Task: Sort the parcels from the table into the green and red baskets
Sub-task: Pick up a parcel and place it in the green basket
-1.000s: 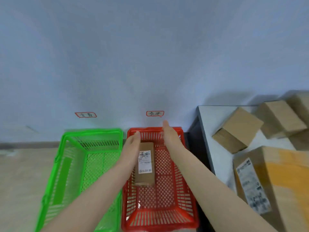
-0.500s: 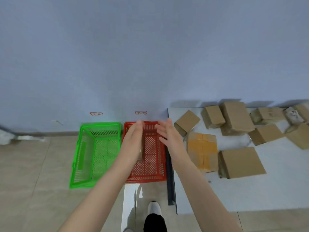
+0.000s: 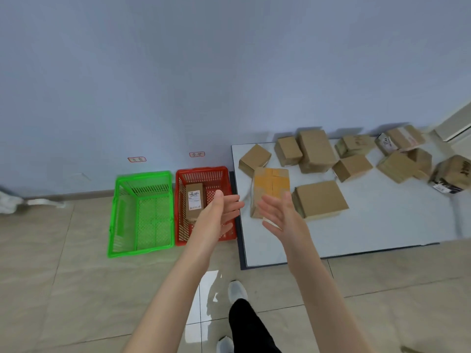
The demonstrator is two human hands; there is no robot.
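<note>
At your 10 o'clock the green basket [image 3: 119,215] is standing on the tiled floor [image 3: 51,276], against the wall. The red basket [image 3: 201,170] is touching its right side, at about 11 o'clock. One labelled parcel [image 3: 195,203] is lying flat in the red basket, along its left wall.

Your left hand [image 3: 219,212] is hovering over the right part of the red basket. Its fingers are straight and spread, and it is holding nothing. Your right hand [image 3: 277,212] is facing it at 12 o'clock, also wide and holding nothing. It is in front of the yellow-taped parcel [image 3: 271,184], and I cannot tell if it is touching it.

From 1 to 3 o'clock the white table [image 3: 382,220] is carrying the other parcels. A flat brown carton [image 3: 319,198] is lying just beside the yellow-taped parcel, and smaller cartons [image 3: 351,166] are lying behind them.
</note>
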